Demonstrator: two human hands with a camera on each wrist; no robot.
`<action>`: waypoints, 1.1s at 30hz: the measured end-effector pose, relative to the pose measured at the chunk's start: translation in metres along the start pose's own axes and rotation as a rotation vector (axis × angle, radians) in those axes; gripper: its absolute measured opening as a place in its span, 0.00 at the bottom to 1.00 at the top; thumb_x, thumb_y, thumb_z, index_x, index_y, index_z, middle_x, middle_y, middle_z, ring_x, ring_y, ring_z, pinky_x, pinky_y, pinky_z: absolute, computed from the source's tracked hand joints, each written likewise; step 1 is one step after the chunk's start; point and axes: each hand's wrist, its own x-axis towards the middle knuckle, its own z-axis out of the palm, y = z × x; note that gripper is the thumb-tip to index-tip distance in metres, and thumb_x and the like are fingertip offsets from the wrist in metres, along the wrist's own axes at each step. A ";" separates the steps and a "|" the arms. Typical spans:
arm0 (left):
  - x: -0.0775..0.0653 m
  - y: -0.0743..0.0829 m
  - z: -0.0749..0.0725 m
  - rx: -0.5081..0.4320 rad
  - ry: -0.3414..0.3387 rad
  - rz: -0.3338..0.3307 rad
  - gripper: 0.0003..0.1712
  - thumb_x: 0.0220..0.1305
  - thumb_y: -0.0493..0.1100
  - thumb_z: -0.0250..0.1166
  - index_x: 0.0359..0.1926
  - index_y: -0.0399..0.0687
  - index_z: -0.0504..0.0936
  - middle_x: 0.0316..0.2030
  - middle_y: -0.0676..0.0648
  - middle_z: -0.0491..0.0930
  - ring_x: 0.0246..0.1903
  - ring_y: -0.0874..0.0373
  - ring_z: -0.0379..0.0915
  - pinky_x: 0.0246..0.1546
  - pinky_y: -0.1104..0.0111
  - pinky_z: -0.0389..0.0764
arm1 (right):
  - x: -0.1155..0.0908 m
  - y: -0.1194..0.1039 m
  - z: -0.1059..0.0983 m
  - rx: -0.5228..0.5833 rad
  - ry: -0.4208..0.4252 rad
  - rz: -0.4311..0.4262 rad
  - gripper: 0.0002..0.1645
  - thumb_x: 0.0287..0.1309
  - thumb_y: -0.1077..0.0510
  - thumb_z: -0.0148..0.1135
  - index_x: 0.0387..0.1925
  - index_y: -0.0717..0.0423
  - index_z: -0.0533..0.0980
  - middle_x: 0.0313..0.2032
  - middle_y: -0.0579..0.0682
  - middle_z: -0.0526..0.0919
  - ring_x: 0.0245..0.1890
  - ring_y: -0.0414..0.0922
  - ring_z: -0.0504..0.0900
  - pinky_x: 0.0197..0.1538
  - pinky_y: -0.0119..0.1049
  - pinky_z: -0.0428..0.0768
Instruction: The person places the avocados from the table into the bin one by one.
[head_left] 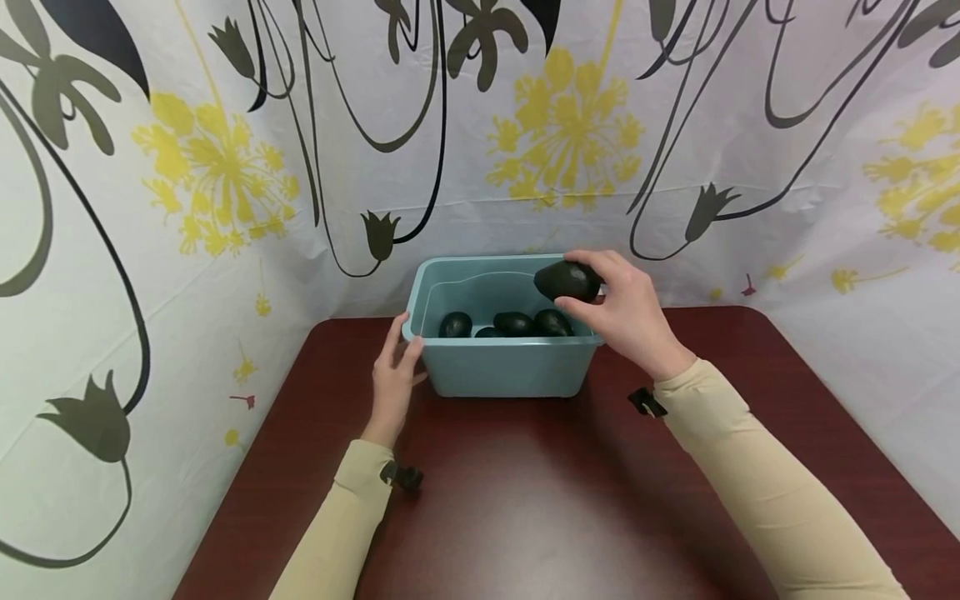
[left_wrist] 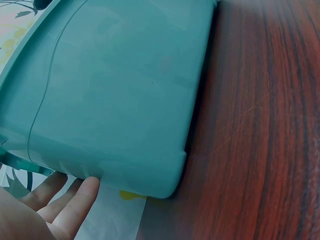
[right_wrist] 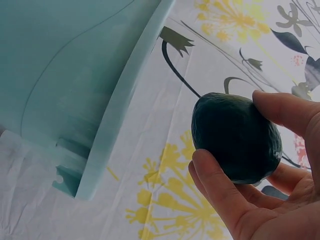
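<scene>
- Head: right hand [head_left: 630, 321] grips dark, bumpy, egg-shaped avocado [head_left: 567, 281] over smooth teal plastic bin [head_left: 502, 367], at bin's 2 o'clock rim; long axis 9–3. Left hand [head_left: 395, 375] flat on bin's 9 o'clock side, fingers straight.
- L wrist: only bin wall, wood-grain table [left_wrist: 265, 125].
- R wrist: avocado's pebbly skin.

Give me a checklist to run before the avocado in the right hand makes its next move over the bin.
1. Grip: right hand holds the avocado between thumb and fingers: ok.
2. Position: avocado is above the bin's right rim, held clear of it: ok.
3. Bin steadied: left hand rests against its left side: ok.
4. Room inside: other avocados lie along the bottom, with space above them: ok.
5. Bin flat on the table: ok.
6. Fruit ripeness or damage: cannot tell.
</scene>
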 end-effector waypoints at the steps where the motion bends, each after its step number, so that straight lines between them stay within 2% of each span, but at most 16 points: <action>1: 0.000 0.000 0.000 -0.001 0.000 0.002 0.34 0.72 0.57 0.62 0.75 0.69 0.63 0.71 0.40 0.65 0.63 0.47 0.69 0.54 0.40 0.75 | 0.000 0.000 0.000 0.001 -0.002 0.005 0.36 0.56 0.48 0.75 0.66 0.44 0.74 0.56 0.47 0.76 0.50 0.45 0.77 0.40 0.42 0.81; 5: 0.001 0.001 0.001 -0.007 -0.001 0.012 0.33 0.73 0.54 0.61 0.75 0.67 0.63 0.70 0.38 0.65 0.63 0.45 0.69 0.53 0.39 0.74 | 0.002 0.002 0.000 -0.018 -0.048 0.029 0.36 0.58 0.47 0.74 0.67 0.44 0.73 0.58 0.49 0.75 0.52 0.47 0.78 0.44 0.45 0.83; 10: 0.000 0.001 0.002 -0.006 -0.001 0.001 0.33 0.73 0.54 0.61 0.75 0.70 0.64 0.70 0.39 0.65 0.63 0.46 0.69 0.54 0.39 0.74 | 0.001 0.008 0.001 -0.058 -0.114 0.071 0.34 0.60 0.46 0.72 0.66 0.45 0.73 0.59 0.50 0.74 0.52 0.50 0.80 0.51 0.49 0.82; 19: -0.001 0.002 0.002 -0.008 -0.004 0.005 0.34 0.71 0.58 0.62 0.75 0.70 0.63 0.71 0.40 0.63 0.64 0.45 0.68 0.54 0.38 0.74 | -0.004 0.011 -0.002 -0.071 -0.103 0.054 0.32 0.62 0.47 0.70 0.66 0.45 0.74 0.59 0.50 0.75 0.52 0.49 0.78 0.51 0.51 0.81; 24: -0.001 0.001 0.003 -0.008 -0.005 0.002 0.34 0.72 0.57 0.61 0.75 0.70 0.63 0.72 0.43 0.63 0.64 0.46 0.68 0.54 0.38 0.73 | -0.008 0.013 -0.002 -0.078 -0.105 0.062 0.31 0.62 0.48 0.70 0.65 0.45 0.74 0.59 0.50 0.75 0.52 0.49 0.78 0.51 0.52 0.81; 30: -0.001 0.001 0.002 -0.004 -0.004 -0.005 0.34 0.72 0.56 0.61 0.75 0.69 0.63 0.73 0.41 0.62 0.64 0.46 0.68 0.54 0.38 0.74 | -0.013 0.016 -0.003 -0.071 -0.116 0.080 0.29 0.63 0.47 0.69 0.65 0.44 0.74 0.58 0.50 0.75 0.53 0.50 0.79 0.51 0.52 0.81; 33: 0.002 -0.006 0.000 0.007 -0.006 -0.004 0.34 0.72 0.57 0.61 0.75 0.71 0.62 0.73 0.41 0.61 0.64 0.46 0.68 0.53 0.40 0.75 | -0.015 0.017 -0.004 -0.065 -0.115 0.085 0.29 0.64 0.47 0.68 0.65 0.44 0.74 0.59 0.50 0.75 0.53 0.52 0.79 0.51 0.53 0.81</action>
